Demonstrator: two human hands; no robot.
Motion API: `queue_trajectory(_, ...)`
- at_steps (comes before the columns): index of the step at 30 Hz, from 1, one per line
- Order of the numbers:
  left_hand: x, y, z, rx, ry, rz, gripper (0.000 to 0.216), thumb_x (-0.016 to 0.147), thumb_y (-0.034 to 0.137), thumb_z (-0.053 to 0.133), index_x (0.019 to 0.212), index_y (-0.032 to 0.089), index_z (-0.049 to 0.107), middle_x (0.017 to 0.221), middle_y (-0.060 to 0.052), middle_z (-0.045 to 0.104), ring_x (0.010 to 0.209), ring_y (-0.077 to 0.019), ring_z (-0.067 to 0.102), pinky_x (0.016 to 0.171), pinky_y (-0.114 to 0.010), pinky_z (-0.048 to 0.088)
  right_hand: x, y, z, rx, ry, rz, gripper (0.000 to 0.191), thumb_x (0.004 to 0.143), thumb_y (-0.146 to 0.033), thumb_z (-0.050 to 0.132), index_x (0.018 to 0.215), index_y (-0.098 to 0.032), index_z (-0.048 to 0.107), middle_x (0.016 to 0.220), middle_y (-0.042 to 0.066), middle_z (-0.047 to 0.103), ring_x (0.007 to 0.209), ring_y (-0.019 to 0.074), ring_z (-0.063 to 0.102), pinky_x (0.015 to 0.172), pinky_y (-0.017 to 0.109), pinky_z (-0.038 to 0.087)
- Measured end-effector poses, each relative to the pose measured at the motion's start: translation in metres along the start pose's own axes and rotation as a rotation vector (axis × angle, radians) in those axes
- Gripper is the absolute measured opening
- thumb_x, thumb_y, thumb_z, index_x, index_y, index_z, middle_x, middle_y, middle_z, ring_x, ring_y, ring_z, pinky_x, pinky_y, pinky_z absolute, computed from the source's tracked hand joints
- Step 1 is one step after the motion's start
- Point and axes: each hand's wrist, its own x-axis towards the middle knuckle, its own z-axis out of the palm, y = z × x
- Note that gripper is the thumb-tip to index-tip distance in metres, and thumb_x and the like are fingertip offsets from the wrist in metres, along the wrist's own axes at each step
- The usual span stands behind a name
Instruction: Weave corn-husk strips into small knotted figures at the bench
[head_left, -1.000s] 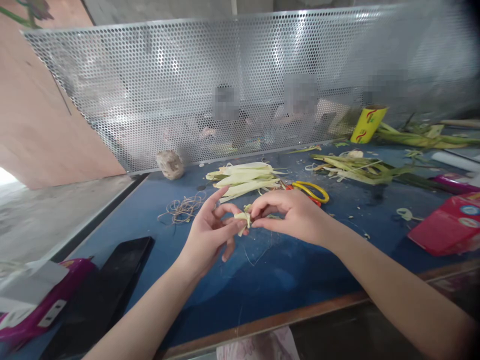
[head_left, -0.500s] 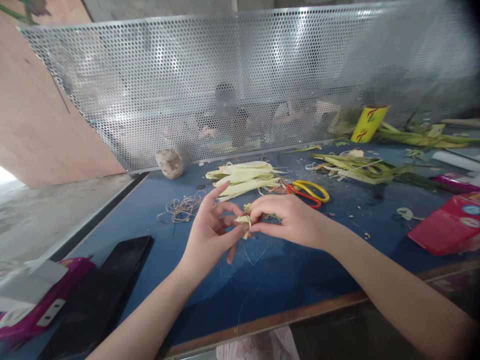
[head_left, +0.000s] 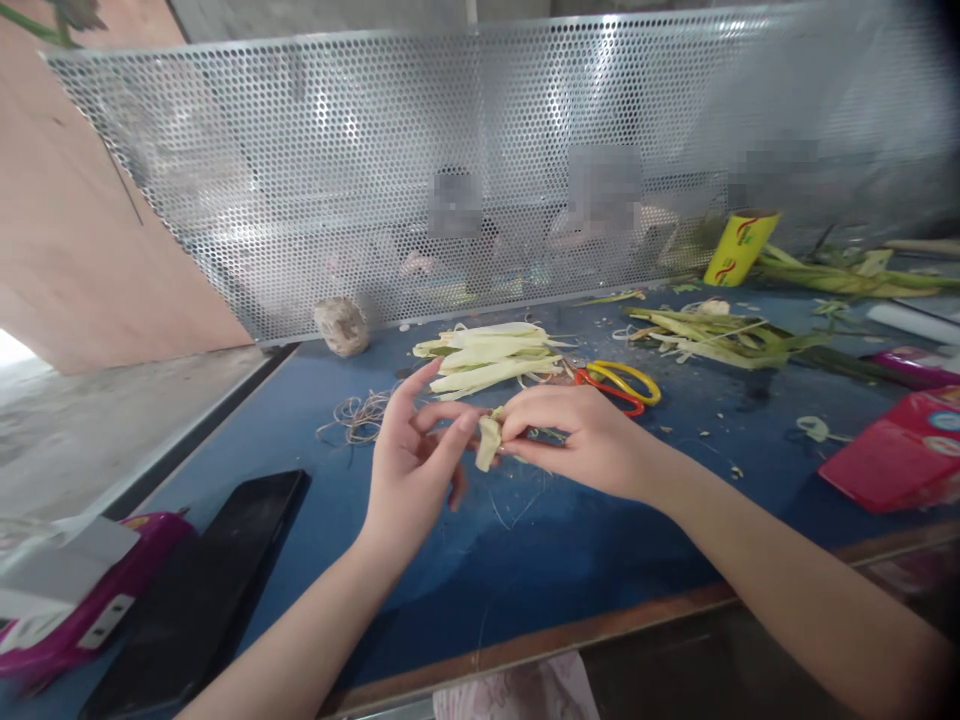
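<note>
My right hand (head_left: 581, 437) pinches a small pale folded leaf piece (head_left: 487, 440) above the blue table (head_left: 570, 540). Facing it from the left, my left hand (head_left: 412, 465) has its fingers spread and its fingertips close to the piece; it grips nothing that I can see. Just behind the hands lies a pile of pale leaf strips (head_left: 487, 357). Yellow-and-red scissors (head_left: 619, 383) lie behind my right hand.
A tangle of thin twine (head_left: 360, 415) and a twine ball (head_left: 341, 327) sit left of the strips. A black phone (head_left: 202, 590) and a magenta tool (head_left: 90, 610) lie at the near left. Green leaves (head_left: 712, 335), a yellow cup (head_left: 739, 250) and a red box (head_left: 896, 455) occupy the right. A perforated metal screen (head_left: 480, 150) closes the back; people sit behind it.
My left hand has let go of the leaf piece and opened its fingers. The piece now hangs longer from my right hand's pinch.
</note>
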Motion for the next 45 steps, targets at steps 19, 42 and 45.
queue_trajectory(19,0.008,-0.025,0.005,0.154,0.244,-0.057,0.022,0.083,0.024,0.048,0.102,0.023,0.037,0.074,0.004,0.047,0.043,-0.0051,0.041,0.032,-0.014,0.031,0.005,0.001,0.036,-0.105,0.149,0.145,0.016,0.079,-0.009,0.05,0.067,-0.018,0.056,0.079,0.004,0.062,0.073,0.0139,0.057,0.069,0.024,0.045)
queue_trajectory(42,0.007,-0.025,0.004,0.317,0.146,0.349,0.024,0.086,0.023,0.046,0.107,0.026,0.035,0.09,0.0,0.044,0.05,-0.0055,0.044,0.046,-0.02,0.038,0.002,0.007,0.044,0.32,0.232,0.215,0.011,0.072,-0.009,0.054,0.066,-0.018,0.052,0.078,0.002,0.054,0.076,0.0127,0.055,0.069,0.024,0.049)
queue_trajectory(45,0.005,-0.023,0.006,0.317,0.158,0.364,0.033,0.086,0.022,0.047,0.112,0.03,0.029,0.094,0.0,0.042,0.048,-0.0043,0.042,0.045,-0.02,0.037,0.002,0.008,0.045,0.335,0.283,0.21,0.012,0.073,-0.011,0.055,0.064,-0.018,0.051,0.078,0.002,0.054,0.077,0.0134,0.055,0.07,0.026,0.048)
